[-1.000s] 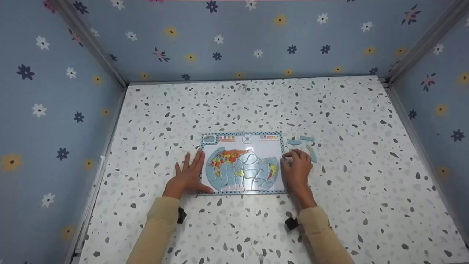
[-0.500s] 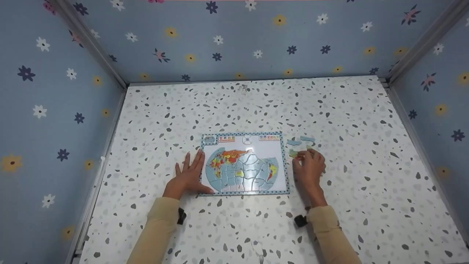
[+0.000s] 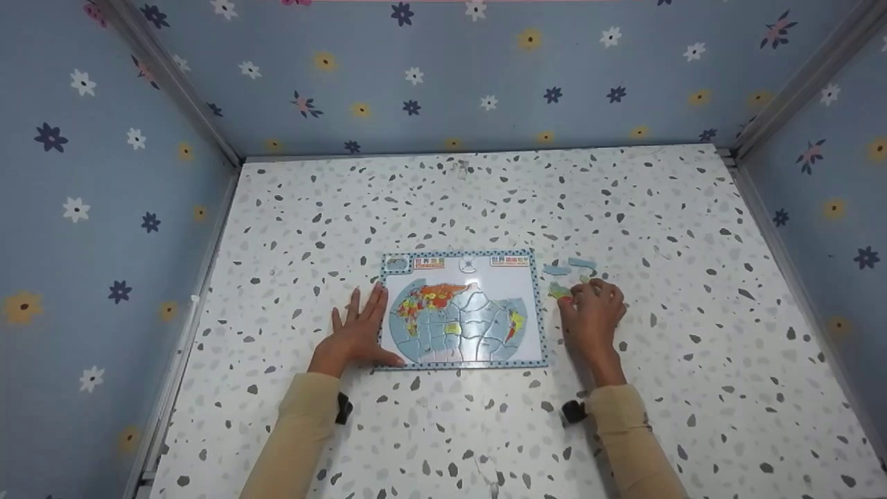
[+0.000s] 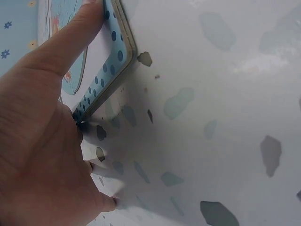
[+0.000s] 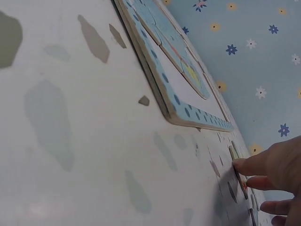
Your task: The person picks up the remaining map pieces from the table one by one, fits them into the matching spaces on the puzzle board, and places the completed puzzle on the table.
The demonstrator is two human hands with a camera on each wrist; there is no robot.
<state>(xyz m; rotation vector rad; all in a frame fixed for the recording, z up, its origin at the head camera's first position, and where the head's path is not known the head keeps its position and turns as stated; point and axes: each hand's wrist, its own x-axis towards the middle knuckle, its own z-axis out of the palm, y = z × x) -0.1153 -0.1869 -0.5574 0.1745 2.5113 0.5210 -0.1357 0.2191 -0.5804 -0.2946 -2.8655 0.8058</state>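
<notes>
A world-map jigsaw puzzle [image 3: 478, 322] lies in its blue dotted frame on the table, its upper right part without pieces. My left hand [image 3: 357, 336] rests against the frame's left side, fingers spread and thumb on the lower left corner, as the left wrist view [image 4: 47, 141] also shows. Right of the frame, my right hand [image 3: 592, 315] is bent down over loose puzzle pieces. Its thumb and a finger reach a green, yellow and red puzzle piece [image 5: 238, 174] lying on the table. What lies under the other fingers is partly hidden.
Two pale blue puzzle pieces [image 3: 582, 263] lie beyond my right hand. The speckled white table [image 3: 416, 208] meets blue flowered walls [image 3: 450, 76] at the back and both sides.
My right hand has moved right from the frame's right edge to the loose pieces, then slightly farther right. The coloured piece shows more beside its thumb. My left hand has not moved.
</notes>
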